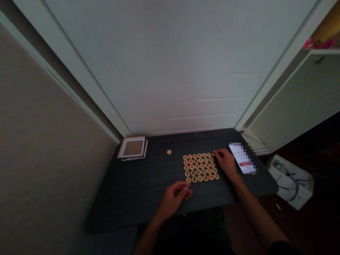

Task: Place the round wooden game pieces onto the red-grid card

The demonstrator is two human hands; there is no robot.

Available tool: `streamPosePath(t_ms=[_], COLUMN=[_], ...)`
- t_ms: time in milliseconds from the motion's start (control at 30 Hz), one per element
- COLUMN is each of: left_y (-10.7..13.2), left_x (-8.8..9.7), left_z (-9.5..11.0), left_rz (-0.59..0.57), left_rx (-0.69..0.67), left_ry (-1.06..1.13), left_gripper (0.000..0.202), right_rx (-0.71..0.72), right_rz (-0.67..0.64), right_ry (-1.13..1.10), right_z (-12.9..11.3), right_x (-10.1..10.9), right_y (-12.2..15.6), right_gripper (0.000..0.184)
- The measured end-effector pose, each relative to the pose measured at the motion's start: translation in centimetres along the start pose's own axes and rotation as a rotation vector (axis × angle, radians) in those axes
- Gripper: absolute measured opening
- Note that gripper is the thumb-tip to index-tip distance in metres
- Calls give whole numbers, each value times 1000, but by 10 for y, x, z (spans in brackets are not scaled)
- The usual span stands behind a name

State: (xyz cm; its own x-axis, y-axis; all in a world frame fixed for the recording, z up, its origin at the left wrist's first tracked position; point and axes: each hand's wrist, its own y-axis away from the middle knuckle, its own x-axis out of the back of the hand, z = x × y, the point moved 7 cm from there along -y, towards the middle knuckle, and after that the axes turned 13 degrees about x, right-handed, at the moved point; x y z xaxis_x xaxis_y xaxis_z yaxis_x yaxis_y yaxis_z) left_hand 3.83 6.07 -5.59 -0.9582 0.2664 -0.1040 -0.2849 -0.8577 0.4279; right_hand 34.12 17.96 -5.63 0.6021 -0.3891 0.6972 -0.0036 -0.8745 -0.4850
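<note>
Right hand [225,163] is bunching its fingertips on a disc [213,154] at the 1 o'clock corner of the grid of discs [197,166] (can't tell if it's truly pinching), while the left hand [174,199] is curling loosely around 7, palm hidden. Grid's lying flat, marked faces pointing up, long axis running 9-to-3. Tabletop [138,191] is stretching wide toward 9, its near edge passing at 6; a phone [240,157] is crowding the right hand's 3.

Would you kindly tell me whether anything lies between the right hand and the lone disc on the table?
Yes: the far row of Chinese chess pieces lies along the straight path from the right hand to the lone disc.
</note>
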Motion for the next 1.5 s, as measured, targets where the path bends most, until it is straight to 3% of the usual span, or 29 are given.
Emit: streamPosePath(t_ms=[500, 733, 833, 900, 1033, 1167, 1333, 1500], left_y=[0, 7, 0, -8, -42, -78, -96, -88], left_x=[3, 19, 44, 64, 91, 90, 84, 85], left_z=[0, 8, 25, 47, 81, 93, 88, 85], left_rz=[1, 97, 240, 363, 508, 593, 557, 524], left_rx=[-2, -70, -161, -303, -444, -511, -509, -489], left_ry=[-45, -71, -216, -357, -691, -1104, -1200, -1248], left_gripper=[37, 35, 30, 26, 36, 48, 33, 29], right_rx=[39, 33, 27, 15, -6, 2, 49, 87], right_rz=[-8, 9, 36, 71, 157, 196, 235, 201], right_ry=[-18, -27, -33, -33, -31, -42, -148, -255], right_z=[-3, -6, -10, -14, -26, -46, -82, -118], right_x=[-2, 0, 5, 10, 26, 42, 56, 51], right_y=[2, 2, 2, 3, 12, 31, 56, 61], right_gripper=[45, 44, 44, 45, 45, 42, 31, 22])
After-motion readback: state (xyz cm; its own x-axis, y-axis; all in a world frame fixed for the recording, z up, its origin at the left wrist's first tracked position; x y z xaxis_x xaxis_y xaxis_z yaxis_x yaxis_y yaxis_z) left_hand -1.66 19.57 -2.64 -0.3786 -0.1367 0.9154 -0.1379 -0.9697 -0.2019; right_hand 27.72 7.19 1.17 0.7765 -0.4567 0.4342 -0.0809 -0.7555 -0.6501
